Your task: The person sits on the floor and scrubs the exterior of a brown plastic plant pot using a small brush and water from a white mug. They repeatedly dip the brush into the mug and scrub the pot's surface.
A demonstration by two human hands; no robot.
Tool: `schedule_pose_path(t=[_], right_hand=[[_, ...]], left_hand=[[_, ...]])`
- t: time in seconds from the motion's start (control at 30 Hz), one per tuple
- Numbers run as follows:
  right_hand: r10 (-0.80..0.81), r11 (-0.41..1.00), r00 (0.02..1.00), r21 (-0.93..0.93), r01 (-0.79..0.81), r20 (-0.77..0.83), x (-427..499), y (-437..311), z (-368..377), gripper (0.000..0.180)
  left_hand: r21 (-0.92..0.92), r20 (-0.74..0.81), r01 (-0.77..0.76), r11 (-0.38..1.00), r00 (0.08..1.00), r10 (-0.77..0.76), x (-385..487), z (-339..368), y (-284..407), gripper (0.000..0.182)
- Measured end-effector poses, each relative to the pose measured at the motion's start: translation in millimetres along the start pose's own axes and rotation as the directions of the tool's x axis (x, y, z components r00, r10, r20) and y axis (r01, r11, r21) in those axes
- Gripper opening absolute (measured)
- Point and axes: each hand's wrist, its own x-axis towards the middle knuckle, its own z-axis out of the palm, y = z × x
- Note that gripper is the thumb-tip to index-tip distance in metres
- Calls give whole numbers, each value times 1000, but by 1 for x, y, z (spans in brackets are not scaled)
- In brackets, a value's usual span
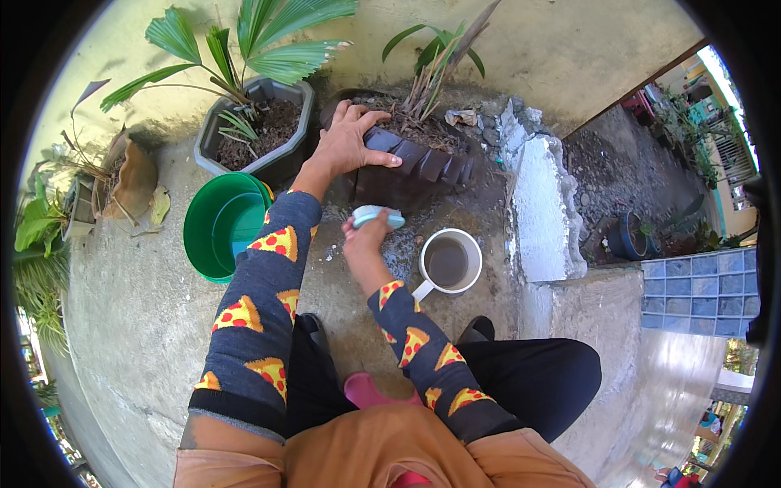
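Note:
My left hand point(349, 139) rests with spread fingers on the rim of a dark brown planter point(403, 183) with a ridged edge, its thumb on the near side. Soil and a narrow-leaved plant point(430, 91) fill this planter. Just below its wet front wall, my right hand point(369, 241) grips a light blue scrub brush point(379, 217), bristles facing the planter. Right of that hand, a white dipper point(476, 262) holding murky water stands on the wet concrete. A green bucket point(210, 227) stands left of my hands, beside my left forearm.
A grey octagonal pot point(204, 137) with a fan palm stands behind the bucket. Farther left are a brown pot point(137, 177) and a fallen leaf point(160, 205). A broken white concrete block point(540, 210) lies to the right. The yellow wall point(549, 49) rises behind.

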Motion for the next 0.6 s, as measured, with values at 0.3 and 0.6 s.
schedule_pose_path(t=[0.3, 0.6], right_hand=[[-12, 997, 994, -71, 19, 108, 64, -110, -12, 41], [-144, 980, 985, -124, 156, 96, -14, -33, 6, 85]], left_hand=[[14, 25, 51, 999, 998, -51, -1, -4, 7, 100], [12, 10, 11, 1000, 1000, -11, 1, 0, 0, 100]])
